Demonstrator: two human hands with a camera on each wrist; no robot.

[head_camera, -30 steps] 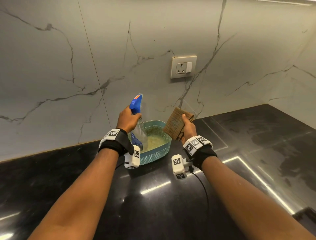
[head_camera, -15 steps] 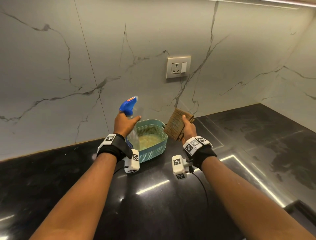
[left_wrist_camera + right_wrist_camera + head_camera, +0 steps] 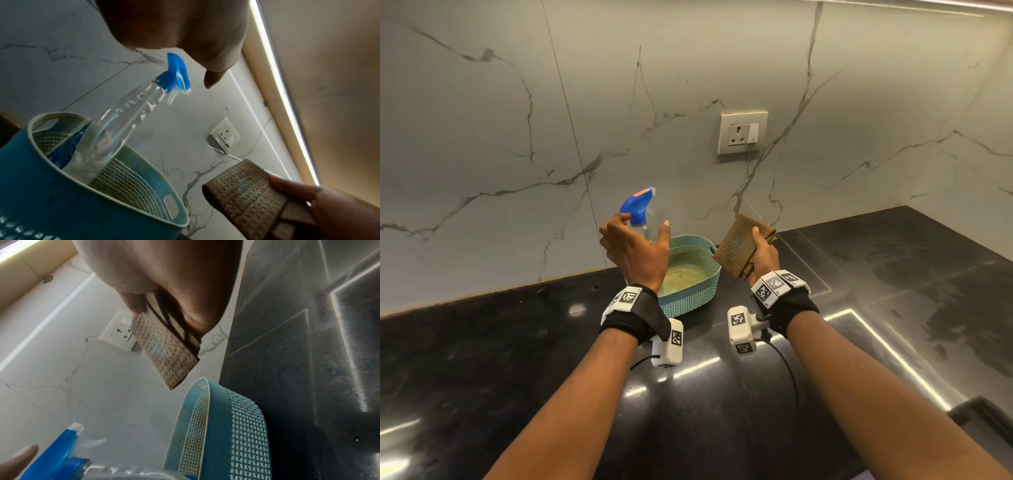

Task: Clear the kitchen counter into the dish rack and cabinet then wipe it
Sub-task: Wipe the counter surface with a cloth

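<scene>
A clear spray bottle [image 3: 637, 205] with a blue trigger head stands leaning in the teal perforated basket [image 3: 688, 303] by the wall. In the left wrist view the bottle [image 3: 131, 113] has its base inside the basket [image 3: 51, 194]. My left hand [image 3: 642, 233] hovers open around the bottle's neck with its fingers spread, not touching it. My right hand [image 3: 763, 253] holds a folded brown cloth [image 3: 738, 246] upright, just right of the basket. The cloth [image 3: 164, 350] is pinched between thumb and fingers.
The black stone counter [image 3: 722, 411] runs left and right beneath my arms, with dusty smears on its right part. A marble wall with a socket plate [image 3: 743, 133] stands behind the basket. The counter ends in a corner at the far right.
My left hand lowered the spray bottle into the basket and let go; its fingers now spread open. The right hand kept hold of the cloth and barely moved.
</scene>
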